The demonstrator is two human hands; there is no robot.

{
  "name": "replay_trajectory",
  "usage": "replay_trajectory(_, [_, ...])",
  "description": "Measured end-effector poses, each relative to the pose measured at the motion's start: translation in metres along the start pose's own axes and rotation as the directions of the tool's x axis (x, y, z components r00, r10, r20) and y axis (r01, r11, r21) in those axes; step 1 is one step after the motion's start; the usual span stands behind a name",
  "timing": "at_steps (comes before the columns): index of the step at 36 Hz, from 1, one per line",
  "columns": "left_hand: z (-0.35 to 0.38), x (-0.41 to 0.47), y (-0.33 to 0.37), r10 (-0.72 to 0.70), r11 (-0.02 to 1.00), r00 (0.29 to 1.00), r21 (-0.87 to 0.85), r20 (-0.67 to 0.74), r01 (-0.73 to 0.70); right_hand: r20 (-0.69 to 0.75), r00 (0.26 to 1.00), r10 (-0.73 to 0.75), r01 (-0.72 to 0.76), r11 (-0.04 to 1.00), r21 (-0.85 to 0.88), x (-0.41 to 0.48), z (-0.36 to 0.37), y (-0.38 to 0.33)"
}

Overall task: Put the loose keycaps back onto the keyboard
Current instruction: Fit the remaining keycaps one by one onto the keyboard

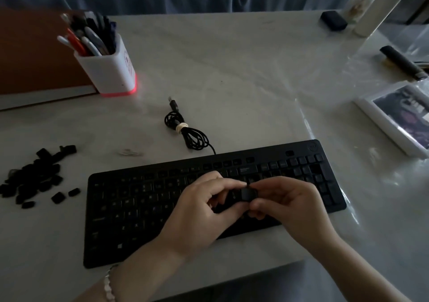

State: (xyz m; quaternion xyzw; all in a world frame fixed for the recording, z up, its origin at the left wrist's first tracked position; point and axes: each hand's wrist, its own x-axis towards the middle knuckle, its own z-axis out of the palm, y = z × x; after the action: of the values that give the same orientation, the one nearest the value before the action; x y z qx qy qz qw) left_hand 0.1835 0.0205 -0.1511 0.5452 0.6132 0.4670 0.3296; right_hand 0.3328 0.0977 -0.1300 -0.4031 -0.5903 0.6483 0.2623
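Note:
A black keyboard lies slanted on the white table in front of me. Above its middle-right section both hands meet around one black keycap. My left hand has its fingers curled toward the cap, thumb below and index finger above. My right hand pinches the cap's right side between thumb and fingertips. A heap of several loose black keycaps lies on the table left of the keyboard, with a few single caps near its edge. The keys under my hands are hidden.
The keyboard's coiled black cable with a USB plug lies behind it. A white pen holder stands at the back left beside a brown board. Plastic-wrapped boxes, a black stick and a small black block sit at the right.

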Motion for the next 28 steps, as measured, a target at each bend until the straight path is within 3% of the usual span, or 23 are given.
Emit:
replay_trajectory(13, [-0.001,-0.006,-0.001,0.004,0.999,0.999,-0.054,-0.045,-0.006,0.040,0.999,0.008,-0.005,0.998,-0.060,-0.006,-0.001,-0.006])
replay_trajectory(21, [0.003,-0.010,-0.008,0.088,0.992,0.987,0.106,-0.135,-0.074,-0.034,0.975,0.220,-0.207,0.953,0.223,-0.010,0.015,0.001])
replay_trajectory(25, [0.007,-0.012,-0.012,0.065,0.981,0.996,0.187,-0.062,-0.052,-0.017,0.945,0.326,-0.295,0.876,0.382,-0.013,0.019,0.009])
replay_trajectory(28, [0.008,-0.014,-0.016,0.043,0.955,0.999,0.293,-0.008,-0.039,-0.056,0.935,0.351,-0.301,0.865,0.402,-0.013,0.013,0.011])
